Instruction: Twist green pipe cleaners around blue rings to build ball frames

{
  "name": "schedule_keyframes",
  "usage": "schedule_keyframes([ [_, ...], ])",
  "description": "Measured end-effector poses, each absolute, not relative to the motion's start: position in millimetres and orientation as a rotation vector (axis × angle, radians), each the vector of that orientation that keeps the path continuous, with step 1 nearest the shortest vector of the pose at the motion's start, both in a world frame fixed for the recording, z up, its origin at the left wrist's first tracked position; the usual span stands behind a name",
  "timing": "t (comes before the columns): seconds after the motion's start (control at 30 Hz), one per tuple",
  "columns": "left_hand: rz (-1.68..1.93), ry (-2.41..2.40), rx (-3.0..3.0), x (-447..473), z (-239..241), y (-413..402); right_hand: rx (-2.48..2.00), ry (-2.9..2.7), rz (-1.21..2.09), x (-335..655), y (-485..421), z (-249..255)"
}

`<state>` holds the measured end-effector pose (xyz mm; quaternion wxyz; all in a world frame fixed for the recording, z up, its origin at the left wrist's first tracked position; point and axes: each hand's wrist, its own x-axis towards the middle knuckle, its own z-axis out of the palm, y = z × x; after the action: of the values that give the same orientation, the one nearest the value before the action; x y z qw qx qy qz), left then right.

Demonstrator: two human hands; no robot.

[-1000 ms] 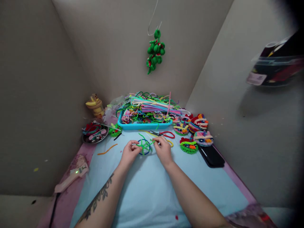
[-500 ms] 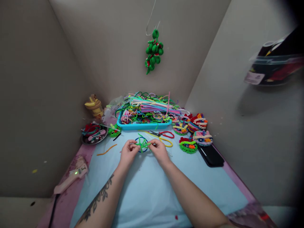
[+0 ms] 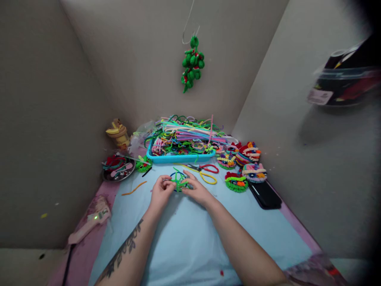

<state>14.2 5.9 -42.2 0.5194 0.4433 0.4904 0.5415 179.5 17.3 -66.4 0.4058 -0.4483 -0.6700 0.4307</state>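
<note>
A blue pipe-cleaner ring [image 3: 172, 175] has bright green pipe cleaners [image 3: 178, 182] crossing it like spokes. My left hand [image 3: 162, 190] pinches the left side of this piece between thumb and fingertips. At its right side, my right hand [image 3: 198, 190] has its thumb and fingers around the edge, with the index finger raised and more spread than the others. The fingers hide part of the right rim. Just beyond the hands lie scissors [image 3: 210, 174] with one red and one yellow handle loop.
A blue tray [image 3: 181, 159] heaped with pipe cleaners stands at the back. Several colourful pipe-cleaner faces [image 3: 236, 182] and a black phone [image 3: 264, 195] are on the right. On the left are a metal bowl [image 3: 119, 176], an orange pipe cleaner [image 3: 133, 188] and a glue gun [image 3: 91, 224].
My right fingers have loosened from a tight pinch on a green end and spread around the right edge, index finger lifted. My left hand keeps its hold.
</note>
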Motion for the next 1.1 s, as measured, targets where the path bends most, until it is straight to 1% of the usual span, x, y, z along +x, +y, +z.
schedule_keyframes([
  [0.1,1.306,1.175,1.055,13,-43,6,-1.145,-1.775,1.121,178,16,-66],
  [0.23,1.326,1.174,1.046,13,-44,6,-1.168,-1.828,1.073,174,13,-67],
  [0.43,1.359,1.156,0.985,12,-49,8,-1.204,-1.779,0.808,164,11,-76],
  [0.57,1.359,1.17,0.892,11,-48,8,-1.149,-1.674,0.712,160,10,-76],
  [0.77,1.32,1.196,0.855,12,-43,8,-1.124,-1.49,0.574,165,6,-64],
  [0.93,1.233,1.141,0.908,13,-43,6,-1.116,-1.55,0.441,174,6,-53],
  [1.0,1.226,1.132,0.929,13,-44,5,-1.104,-1.564,0.447,174,6,-53],
  [1.1,1.243,1.142,0.948,13,-45,5,-1.124,-1.478,0.633,173,7,-55],
])
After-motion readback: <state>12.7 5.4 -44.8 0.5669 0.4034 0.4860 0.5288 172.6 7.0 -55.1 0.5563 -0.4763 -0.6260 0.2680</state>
